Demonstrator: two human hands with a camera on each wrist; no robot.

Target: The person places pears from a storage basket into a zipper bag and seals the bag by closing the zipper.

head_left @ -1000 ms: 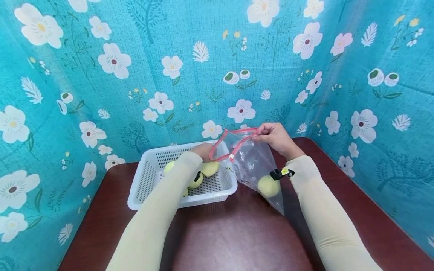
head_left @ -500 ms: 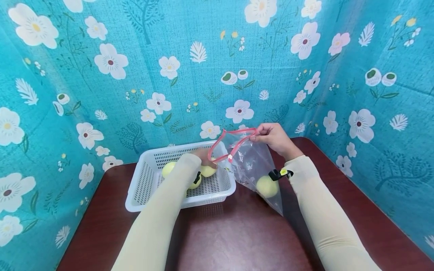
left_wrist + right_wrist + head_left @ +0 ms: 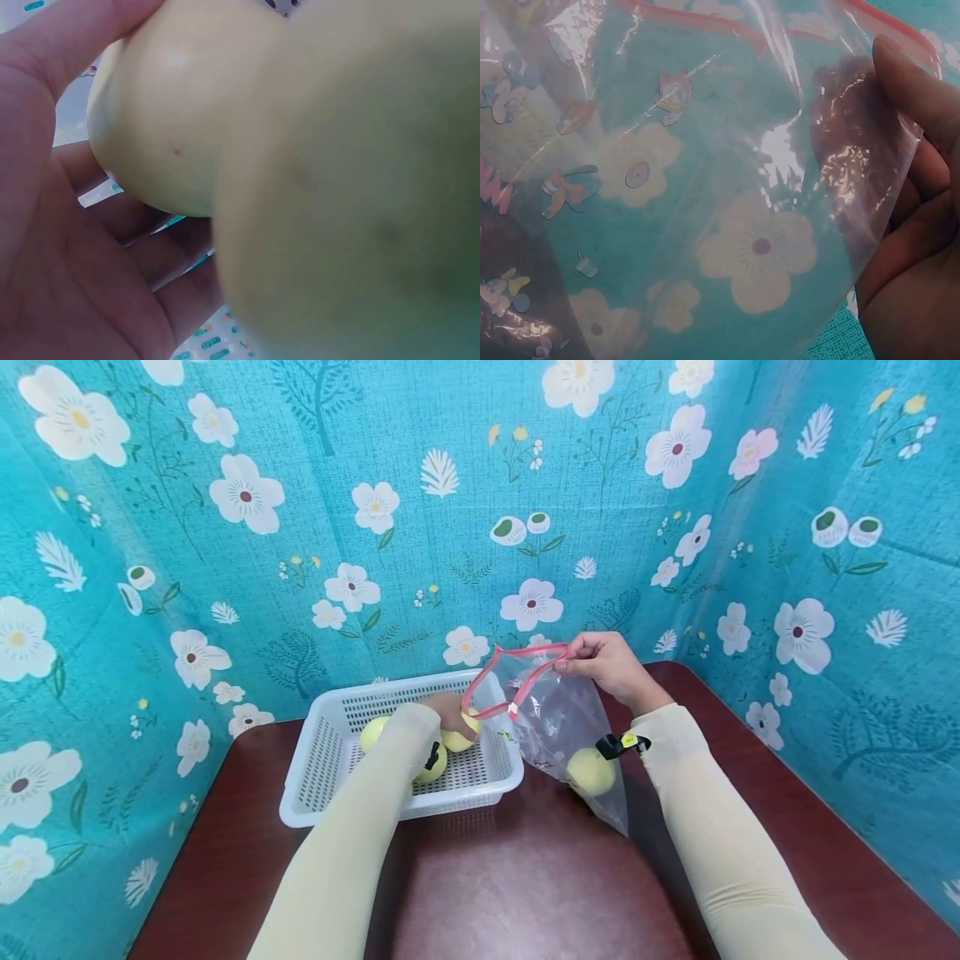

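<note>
White basket (image 3: 472, 794) on table (image 3: 540, 893); neighbouring fruit (image 3: 430, 772) inside. Your left hand (image 3: 447, 708) wraps pale fruit (image 3: 459, 742) near basket's right end, thumb opposite fingers; seat palm fully, lift clear of neighbouring fruit. Clear bag (image 3: 558, 727), bagged fruit (image 3: 591, 771) low inside, slants beside basket; your right hand (image 3: 609, 667) pinches red rim (image 3: 531, 680). Best hold rim wide, pinch steady. Hands apart.

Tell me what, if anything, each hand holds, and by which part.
Right hand: the bag, pinched by its red rim. Left hand: a fruit in the basket, gripped round its sides.
</note>
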